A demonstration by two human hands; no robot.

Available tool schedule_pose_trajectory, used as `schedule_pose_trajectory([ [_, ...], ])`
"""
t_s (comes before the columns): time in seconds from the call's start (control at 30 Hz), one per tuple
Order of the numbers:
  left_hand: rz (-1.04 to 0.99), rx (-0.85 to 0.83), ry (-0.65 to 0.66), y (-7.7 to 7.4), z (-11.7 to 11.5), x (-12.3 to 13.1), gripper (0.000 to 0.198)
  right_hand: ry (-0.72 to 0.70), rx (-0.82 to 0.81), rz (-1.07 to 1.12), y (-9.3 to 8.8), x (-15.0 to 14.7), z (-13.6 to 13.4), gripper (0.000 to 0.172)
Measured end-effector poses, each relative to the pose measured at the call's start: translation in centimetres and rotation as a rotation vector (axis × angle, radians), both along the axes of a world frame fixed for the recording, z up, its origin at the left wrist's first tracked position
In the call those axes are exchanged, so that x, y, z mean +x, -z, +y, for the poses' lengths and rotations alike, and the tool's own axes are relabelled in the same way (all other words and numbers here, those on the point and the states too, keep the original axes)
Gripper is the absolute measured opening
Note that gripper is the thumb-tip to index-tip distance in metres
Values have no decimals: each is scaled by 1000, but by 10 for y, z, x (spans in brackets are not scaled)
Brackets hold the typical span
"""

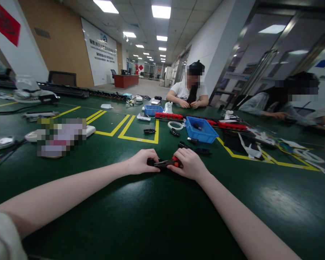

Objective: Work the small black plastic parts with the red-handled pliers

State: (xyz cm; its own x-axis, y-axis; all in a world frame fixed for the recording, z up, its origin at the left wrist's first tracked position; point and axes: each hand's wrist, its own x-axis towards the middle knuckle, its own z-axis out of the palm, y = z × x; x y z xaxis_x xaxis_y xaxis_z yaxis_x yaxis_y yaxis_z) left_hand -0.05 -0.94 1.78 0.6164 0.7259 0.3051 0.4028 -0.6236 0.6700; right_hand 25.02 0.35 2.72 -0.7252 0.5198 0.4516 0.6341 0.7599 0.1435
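Note:
My right hand [189,163] is closed round the red handles of a pair of pliers [164,164], whose metal jaws point left. Closed on a small black part [151,161], my left hand [141,161] holds it at the tips of the jaws. The part's exact kind is too small to make out, and my fingers cover some of it. Both hands rest low over the green table [157,209]. Just beyond them lie more small black parts [195,148], near the right hand.
A blue bin [202,134] with black pieces stands beyond my right hand, beside a white ring of cable [175,125]. Red strips [169,116] lie further back. Left are a blurred-out phone [62,139] and a white device [27,90]. Other people [189,90] sit across the table.

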Motion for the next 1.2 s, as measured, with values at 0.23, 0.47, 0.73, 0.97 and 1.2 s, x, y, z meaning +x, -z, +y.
schedule_pose_trajectory([
  [0.23, 9, 5, 4, 0, 1, 0, 19, 0, -3, 1, 0, -1, 0, 40],
  [0.47, 30, -5, -12, 0, 0, 0, 22, 11, -21, 11, 0, -1, 0, 39],
  [0.73, 7, -18, 18, -3, -2, 0, 20, -11, -49, 12, 0, 0, 1, 39],
  [0.97, 14, -40, 22, -6, -3, -1, 19, -19, -55, 6, 1, 0, 2, 39],
  [1.2, 35, -52, 19, -4, -2, -1, 21, -21, -68, 17, 0, 1, 2, 37],
])
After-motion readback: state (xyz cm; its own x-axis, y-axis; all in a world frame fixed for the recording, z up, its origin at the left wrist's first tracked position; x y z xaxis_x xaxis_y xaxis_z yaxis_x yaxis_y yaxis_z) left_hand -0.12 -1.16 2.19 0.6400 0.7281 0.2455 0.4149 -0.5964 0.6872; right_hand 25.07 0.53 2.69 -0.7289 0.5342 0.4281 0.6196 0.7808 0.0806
